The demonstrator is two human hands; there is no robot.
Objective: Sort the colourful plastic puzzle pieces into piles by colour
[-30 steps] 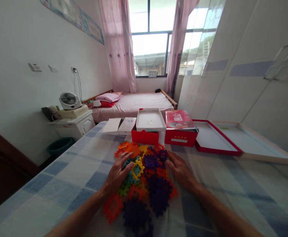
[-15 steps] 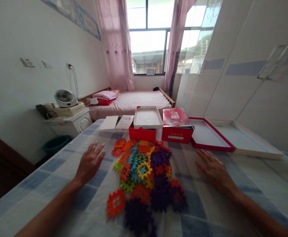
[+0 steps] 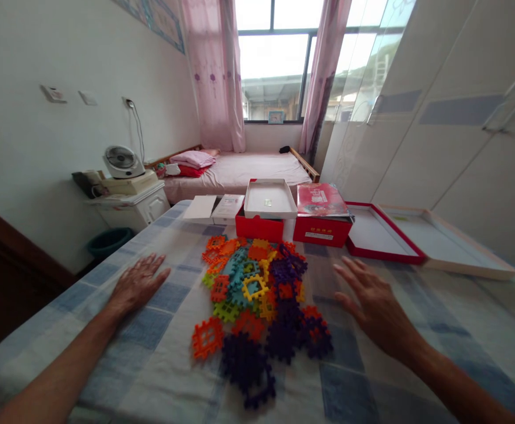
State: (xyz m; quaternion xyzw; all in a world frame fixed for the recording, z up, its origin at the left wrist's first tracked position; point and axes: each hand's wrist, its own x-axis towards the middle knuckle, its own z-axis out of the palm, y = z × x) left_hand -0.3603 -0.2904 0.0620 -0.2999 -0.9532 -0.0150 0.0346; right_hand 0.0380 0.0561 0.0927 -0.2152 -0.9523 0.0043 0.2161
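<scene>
The interlocking plastic pieces (image 3: 238, 271) lie in a loose, overlapping heap on the cloth-covered surface (image 3: 151, 365), with purple pieces (image 3: 283, 330) and an orange square (image 3: 207, 337) at its near side. The left hand (image 3: 138, 282) is left of the heap, palm down, fingers spread and empty; the right hand (image 3: 374, 300) is on the other side, also wide and empty, though whether it touches the cloth cannot be told. This looks like a pause between contacts; handling any piece from here would call for an inward reach. Beyond the heap, a white tray (image 3: 269, 215) sits on a red box (image 3: 257, 228).
</scene>
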